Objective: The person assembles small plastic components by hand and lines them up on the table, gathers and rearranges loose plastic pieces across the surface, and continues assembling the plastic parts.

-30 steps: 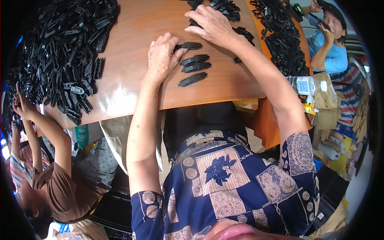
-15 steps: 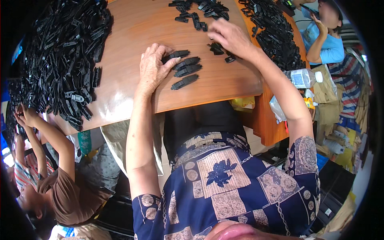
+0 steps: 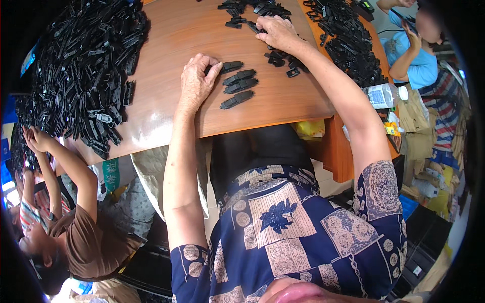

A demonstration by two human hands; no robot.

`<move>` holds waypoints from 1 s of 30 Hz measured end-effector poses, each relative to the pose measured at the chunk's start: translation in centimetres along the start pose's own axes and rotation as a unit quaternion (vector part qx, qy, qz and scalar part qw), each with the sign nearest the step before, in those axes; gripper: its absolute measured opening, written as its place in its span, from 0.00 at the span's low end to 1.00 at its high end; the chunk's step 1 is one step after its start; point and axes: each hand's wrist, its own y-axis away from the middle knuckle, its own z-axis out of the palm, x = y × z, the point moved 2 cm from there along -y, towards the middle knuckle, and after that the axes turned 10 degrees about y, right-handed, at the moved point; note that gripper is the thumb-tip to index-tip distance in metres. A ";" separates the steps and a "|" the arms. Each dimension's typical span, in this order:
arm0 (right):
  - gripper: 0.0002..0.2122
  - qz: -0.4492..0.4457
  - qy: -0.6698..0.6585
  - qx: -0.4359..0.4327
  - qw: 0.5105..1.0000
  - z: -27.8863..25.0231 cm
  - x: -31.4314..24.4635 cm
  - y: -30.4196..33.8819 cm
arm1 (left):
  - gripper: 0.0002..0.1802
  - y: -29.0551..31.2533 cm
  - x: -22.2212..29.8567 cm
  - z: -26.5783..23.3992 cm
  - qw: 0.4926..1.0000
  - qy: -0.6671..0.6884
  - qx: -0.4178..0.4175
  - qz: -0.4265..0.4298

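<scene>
My left hand (image 3: pixel 197 81) rests on the table with curled fingers, thumb and forefinger around one end of a long black plastic clip (image 3: pixel 232 66). Just below that clip, several similar clips (image 3: pixel 237 100) lie side by side, roughly parallel. Farther off and to the right, my right hand (image 3: pixel 280 34) is bent over small black plastic pieces. Its thumb and fingers close about one small black plastic piece (image 3: pixel 252 27), partly hidden by the fingertips. More loose pieces (image 3: pixel 275 58) lie under and beside this hand.
A big heap of black clips (image 3: pixel 86 65) covers the table's left side; another heap (image 3: pixel 348 45) lies at right. Further pieces (image 3: pixel 235 9) sit at the far edge. A plastic bottle (image 3: pixel 385 96) lies near the right edge. Other people work at left and sit at right.
My right hand has moved slightly up and left and lowered onto the small pieces. My left hand stays by the row, its thumb now drawn up against the top clip. The view has shifted slightly.
</scene>
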 end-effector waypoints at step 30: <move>0.06 -0.095 0.025 -0.061 0.993 -2.9 -1.3 5.3 | 0.12 -4.5 -0.6 1.3 0.993 -0.087 -0.070 -0.026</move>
